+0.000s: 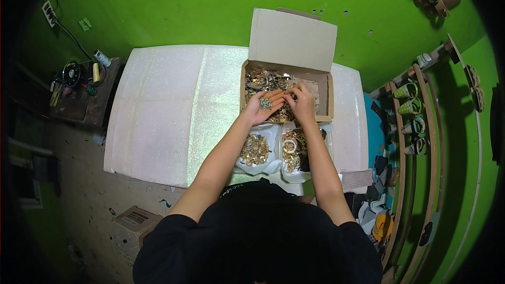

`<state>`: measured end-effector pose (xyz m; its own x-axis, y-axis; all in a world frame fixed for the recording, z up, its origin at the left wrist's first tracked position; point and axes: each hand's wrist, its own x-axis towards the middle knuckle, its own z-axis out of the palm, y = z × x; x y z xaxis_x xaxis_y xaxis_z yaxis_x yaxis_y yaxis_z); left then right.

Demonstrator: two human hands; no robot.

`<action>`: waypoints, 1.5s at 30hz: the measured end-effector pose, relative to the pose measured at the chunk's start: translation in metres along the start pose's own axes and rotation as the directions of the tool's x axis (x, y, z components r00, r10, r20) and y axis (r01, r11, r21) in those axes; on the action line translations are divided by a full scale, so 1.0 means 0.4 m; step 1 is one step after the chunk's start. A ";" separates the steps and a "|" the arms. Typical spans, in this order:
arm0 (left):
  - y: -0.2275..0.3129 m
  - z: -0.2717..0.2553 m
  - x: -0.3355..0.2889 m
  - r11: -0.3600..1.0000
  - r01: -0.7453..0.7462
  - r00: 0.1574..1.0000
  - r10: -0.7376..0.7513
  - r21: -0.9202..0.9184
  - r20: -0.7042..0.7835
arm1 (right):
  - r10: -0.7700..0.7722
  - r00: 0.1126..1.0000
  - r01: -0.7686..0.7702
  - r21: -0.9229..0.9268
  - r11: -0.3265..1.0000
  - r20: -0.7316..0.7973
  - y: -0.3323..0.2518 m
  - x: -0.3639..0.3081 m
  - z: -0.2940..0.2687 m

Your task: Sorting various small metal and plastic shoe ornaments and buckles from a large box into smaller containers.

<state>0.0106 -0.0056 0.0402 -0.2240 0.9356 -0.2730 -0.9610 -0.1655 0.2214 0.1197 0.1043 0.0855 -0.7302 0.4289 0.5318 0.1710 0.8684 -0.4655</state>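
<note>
My left hand (257, 110) lies palm up over the front of an open cardboard box (325, 118), its fingers stretched out to the right. A small heap of silvery metal pieces (265, 104) rests in its palm. My right hand (302, 103) is beside the left fingertips, thumb and fingers pinched together; whatever is between them is too small to make out. Inside the box are many gold and brown metal bits (268, 80), like small buckles and fittings. My hands hide part of them.
In front of the box, a white plastic bag (272, 135) holds small gold pieces (254, 150), and another holds larger fittings (298, 144). They sit on a white glittery tabletop (158, 110). Sandals (410, 107) hang on a wooden rack at right; a small table (89, 100) with thread spools stands left.
</note>
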 end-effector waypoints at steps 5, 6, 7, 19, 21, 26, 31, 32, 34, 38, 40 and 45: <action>0.000 -0.001 0.002 1.000 0.001 1.000 -0.001 0.005 0.025 | 0.020 1.000 -0.020 0.000 1.000 -0.022 0.008 -0.002 0.004; 0.000 -0.002 0.001 1.000 0.004 1.000 -0.004 -0.002 0.020 | 0.011 1.000 -0.011 -0.019 1.000 -0.027 0.008 -0.003 0.005; 0.000 -0.002 0.001 1.000 0.003 1.000 -0.003 -0.002 0.020 | 0.001 0.999 -0.002 -0.037 0.999 -0.033 0.007 -0.003 0.006; 0.001 0.005 -0.005 0.997 -0.031 0.998 0.035 -0.067 0.053 | 0.111 0.994 -0.112 0.118 0.987 0.019 -0.036 -0.008 -0.021; 0.004 0.005 -0.006 0.990 -0.016 0.999 0.022 -0.139 0.043 | 0.108 0.967 -0.167 0.256 0.952 0.229 -0.038 -0.020 -0.027; 0.006 -0.002 -0.003 0.991 -0.021 0.998 0.028 -0.132 0.056 | -0.026 0.720 -0.282 0.326 0.902 0.693 -0.048 -0.042 -0.043; 0.000 -0.008 0.008 0.990 -0.005 0.999 0.010 -0.138 0.039 | 0.105 0.838 -0.244 0.195 0.950 0.535 -0.053 -0.013 -0.041; 0.004 -0.036 0.017 0.986 0.041 0.982 -0.010 -0.159 0.191 | 0.071 0.906 -0.176 0.218 0.960 0.417 -0.060 -0.009 -0.037; 0.007 -0.095 0.039 0.982 0.077 0.942 -0.014 -0.175 0.336 | 0.054 0.926 -0.116 0.144 0.983 0.372 -0.087 -0.008 -0.018; -0.003 -0.085 0.055 0.993 0.068 0.918 -0.024 -0.098 0.396 | 0.021 0.955 -0.040 0.057 0.998 0.297 -0.096 -0.019 0.011; -0.005 -0.074 0.048 1.000 -0.012 1.000 0.012 0.013 0.010 | 0.023 0.959 -0.033 0.033 0.999 0.284 -0.097 -0.021 0.023; 0.001 -0.069 0.041 0.999 -0.038 0.998 0.038 -0.005 0.054 | -0.005 0.969 0.008 -0.011 1.000 0.247 -0.098 -0.018 0.032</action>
<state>0.0019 0.0011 0.0101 -0.2514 0.9440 -0.2136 -0.9526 -0.2023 0.2271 0.1097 0.0641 0.0907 -0.8716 0.3501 0.3433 0.1728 0.8746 -0.4531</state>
